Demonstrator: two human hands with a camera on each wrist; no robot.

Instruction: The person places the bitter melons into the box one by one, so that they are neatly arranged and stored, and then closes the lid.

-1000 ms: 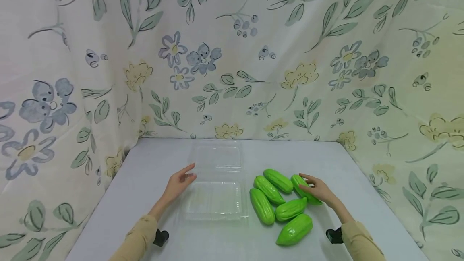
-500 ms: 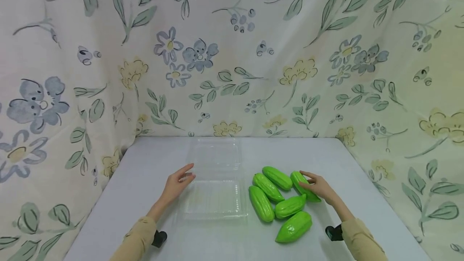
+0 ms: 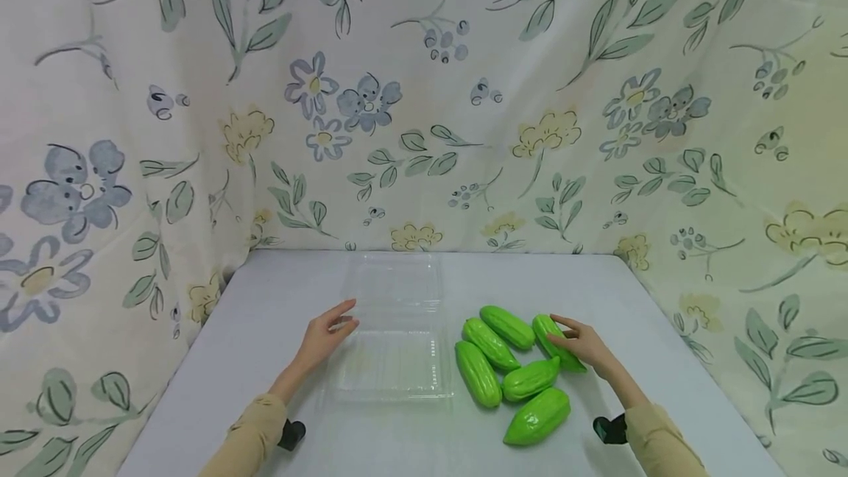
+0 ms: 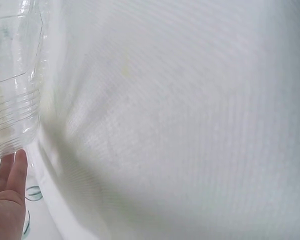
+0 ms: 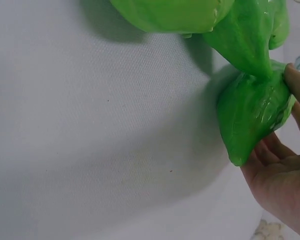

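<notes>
My right hand (image 3: 581, 339) grips the rightmost glossy green gourd (image 3: 548, 331), a ridged one with a pointed end that lies on the table. In the right wrist view the thumb lies on one side of this gourd (image 5: 252, 112) and the fingers on the other. Several more green gourds (image 3: 477, 374) lie close together to its left. My left hand (image 3: 324, 336), fingers extended, is at the left side of a clear plastic clamshell box (image 3: 391, 397), lid laid open to the back. In the left wrist view its fingertips are by the box (image 4: 15, 115); contact is unclear.
The white table (image 3: 291, 274) ends at a flowered cloth (image 3: 424, 131) hung behind it and at both sides. Another green gourd (image 3: 538, 417) lies nearest the front edge. A dark wrist device (image 3: 609, 430) sits under the right sleeve.
The view shifts slightly with the head. Both hands, the gourds and the box keep their places.
</notes>
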